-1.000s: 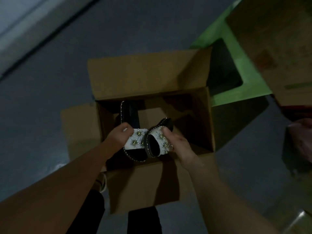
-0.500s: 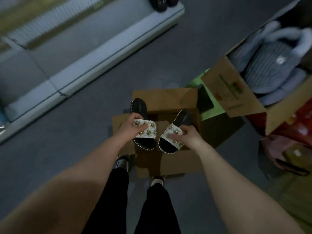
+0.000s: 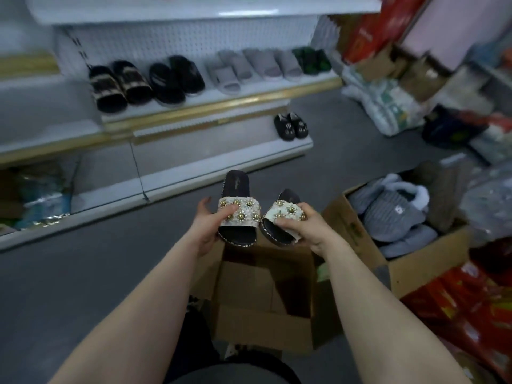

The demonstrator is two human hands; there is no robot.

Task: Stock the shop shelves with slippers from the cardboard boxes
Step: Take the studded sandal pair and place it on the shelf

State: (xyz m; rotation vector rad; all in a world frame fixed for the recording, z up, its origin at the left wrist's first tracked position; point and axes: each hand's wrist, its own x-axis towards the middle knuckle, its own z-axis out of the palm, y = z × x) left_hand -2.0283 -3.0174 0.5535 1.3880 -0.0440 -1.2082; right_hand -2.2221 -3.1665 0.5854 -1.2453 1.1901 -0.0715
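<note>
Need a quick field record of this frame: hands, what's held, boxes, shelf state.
left hand: grips one beaded slipper by its strap
right hand: grips the matching slipper, tilted
held position: both above the open box, clear of it
open box contents: no slippers visible inside
second box: to the right, holds grey fluffy slippers
middle shelf: row of slippers, black, grey and green
bottom shelf: one small black pair at its right end
</note>
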